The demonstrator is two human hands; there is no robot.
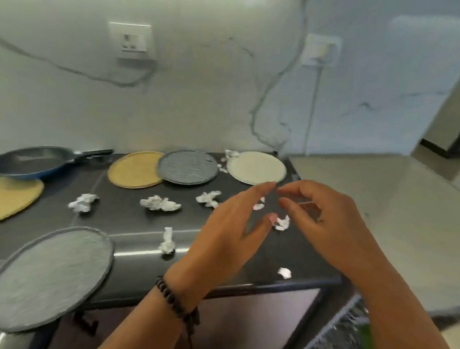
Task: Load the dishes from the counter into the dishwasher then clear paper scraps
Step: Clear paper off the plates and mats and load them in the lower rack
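While our left hand (224,229) and right hand (319,222) hover loosely spread and empty, a paper scrap (281,222) lies just beneath the fingertips, and we judge a hasty pinch could flick it off the counter (134,222) edge.

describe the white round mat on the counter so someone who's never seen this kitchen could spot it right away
Find the dark counter under the grey wall and follow the back row of round mats rightward. The white mat is last in that row, at the counter's right end, just beyond the fingertips of both hands. Its neighbours are a grey mat and a yellow mat; it alone is white.
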